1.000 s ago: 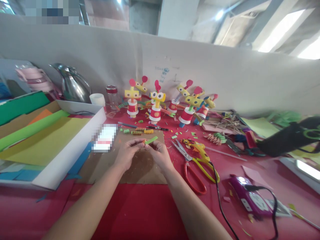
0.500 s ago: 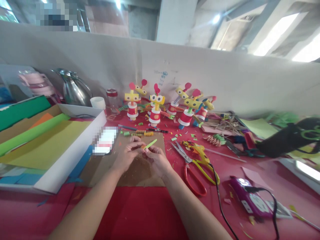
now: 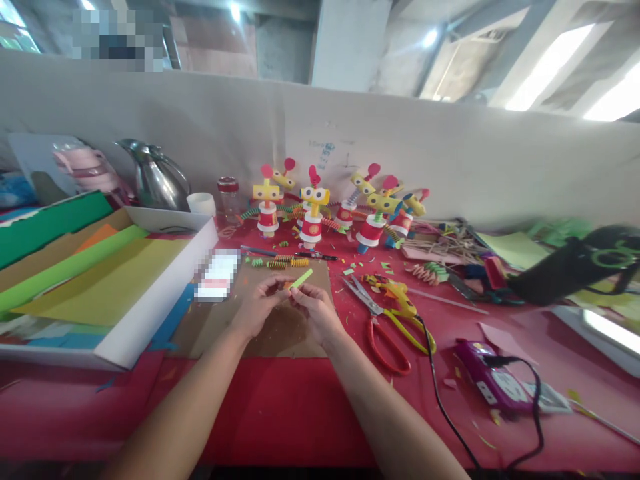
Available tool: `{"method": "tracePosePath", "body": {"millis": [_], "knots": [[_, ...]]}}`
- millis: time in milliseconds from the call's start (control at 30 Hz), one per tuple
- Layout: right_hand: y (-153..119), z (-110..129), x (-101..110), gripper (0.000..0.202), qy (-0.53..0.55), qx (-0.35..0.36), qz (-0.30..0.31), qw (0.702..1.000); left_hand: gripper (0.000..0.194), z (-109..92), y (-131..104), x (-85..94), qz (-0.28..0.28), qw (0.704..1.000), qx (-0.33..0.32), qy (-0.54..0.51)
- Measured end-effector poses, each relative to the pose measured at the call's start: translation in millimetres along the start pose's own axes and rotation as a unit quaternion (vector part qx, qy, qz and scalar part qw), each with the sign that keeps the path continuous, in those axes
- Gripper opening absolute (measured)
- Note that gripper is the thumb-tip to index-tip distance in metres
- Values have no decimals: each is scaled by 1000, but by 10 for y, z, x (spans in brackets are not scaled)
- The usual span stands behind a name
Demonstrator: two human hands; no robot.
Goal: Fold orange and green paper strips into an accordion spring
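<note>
A small folded paper strip (image 3: 302, 279), yellow-green with a bit of orange at its lower end, is pinched between both hands over the brown cardboard (image 3: 280, 333). My left hand (image 3: 263, 303) closes its fingertips on the orange end. From the right, my right hand (image 3: 315, 307) grips the same strip near its lower end, and the green part sticks out up and to the right. Just beyond the hands lie several springy folded paper pieces (image 3: 277, 263) in green, orange and black. Red- and yellow-handled scissors (image 3: 373, 307) lie open to the right.
Several paper-cup figures (image 3: 311, 230) stand at the back. A white box (image 3: 165, 293) of coloured paper and a phone (image 3: 218, 275) are on the left. Right are a yellow glue gun (image 3: 401, 298), a purple power strip (image 3: 493, 380) with cables and a black cylindrical object (image 3: 565, 273).
The camera view has shifted slightly, so the box and phone appear further right. Both hands keep hold of the strip, whose green end stands slightly higher.
</note>
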State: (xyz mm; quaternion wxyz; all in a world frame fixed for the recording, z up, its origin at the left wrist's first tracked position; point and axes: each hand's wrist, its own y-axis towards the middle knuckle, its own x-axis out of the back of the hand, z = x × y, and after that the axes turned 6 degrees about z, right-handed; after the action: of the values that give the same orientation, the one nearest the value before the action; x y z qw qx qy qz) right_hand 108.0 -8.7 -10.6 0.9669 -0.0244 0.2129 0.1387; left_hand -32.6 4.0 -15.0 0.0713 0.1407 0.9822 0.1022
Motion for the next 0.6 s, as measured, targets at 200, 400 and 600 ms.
{"method": "tracePosePath", "body": {"millis": [200, 400, 600], "knots": [[-69, 1, -36, 28, -5, -16, -22, 1000, 14, -25, -38, -24, -2, 1000, -24, 12], [-278, -6, -35, 24, 23, 12, -66, 998, 27, -130, -117, -117, 68, 997, 43, -15], [-313, -12, 7, 24, 7, 66, -85, 994, 32, -231, -103, -270, -24, 990, 126, -61]]}}
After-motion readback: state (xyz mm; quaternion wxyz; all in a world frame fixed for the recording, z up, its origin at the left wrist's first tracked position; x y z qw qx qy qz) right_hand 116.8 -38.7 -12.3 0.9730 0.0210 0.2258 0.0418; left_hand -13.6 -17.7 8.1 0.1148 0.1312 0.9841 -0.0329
